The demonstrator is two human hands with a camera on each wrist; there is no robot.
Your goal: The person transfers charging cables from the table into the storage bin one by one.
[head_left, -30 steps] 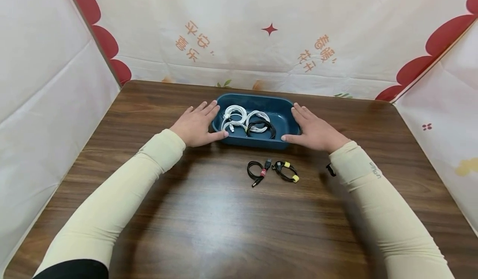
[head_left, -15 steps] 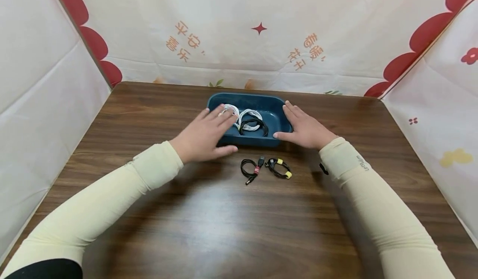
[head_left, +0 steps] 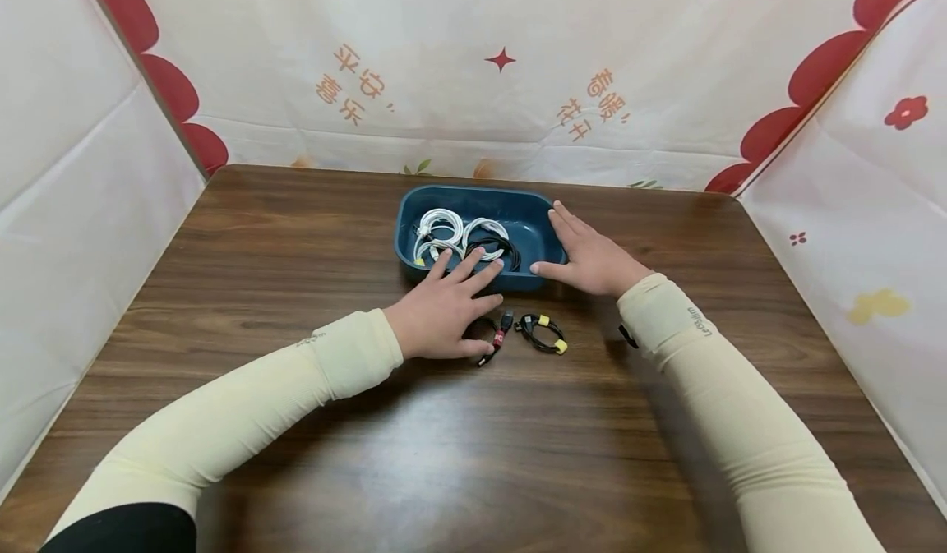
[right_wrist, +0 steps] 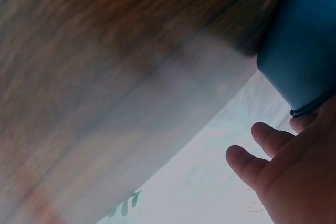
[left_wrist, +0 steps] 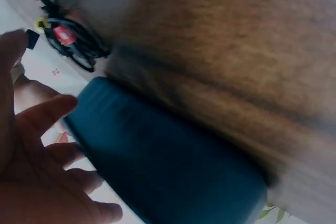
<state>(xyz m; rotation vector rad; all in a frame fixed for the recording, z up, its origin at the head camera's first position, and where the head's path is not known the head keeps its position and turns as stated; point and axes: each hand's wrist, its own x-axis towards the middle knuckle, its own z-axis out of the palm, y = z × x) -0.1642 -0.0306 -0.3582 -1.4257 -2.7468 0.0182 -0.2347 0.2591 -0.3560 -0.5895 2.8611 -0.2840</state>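
A dark blue plastic bin (head_left: 542, 247) stands toward the back of the table, holding coiled white cables (head_left: 441, 223) and a coiled black cable (head_left: 509, 249). My left hand (head_left: 446, 310) is spread, palm down, with its fingers over the bin's near rim. It partly covers a black USB cable (head_left: 499, 338) with a red tie. Beside that lies another black cable (head_left: 544, 334) with yellow ties. My right hand (head_left: 592, 257) lies at the bin's right end, thumb at the near corner and straight fingers along the rim. In the right wrist view, fingertips overlap the bin wall (right_wrist: 304, 51).
The brown wooden table (head_left: 296, 232) extends around the bin and toward me. A white printed cloth (head_left: 444, 109) hangs behind its back edge, and white cloth panels close off both sides.
My left hand has left the bin's left end and moved right and nearer, over the red-tied cable. My right hand stays at the right end. The view has shifted slightly.
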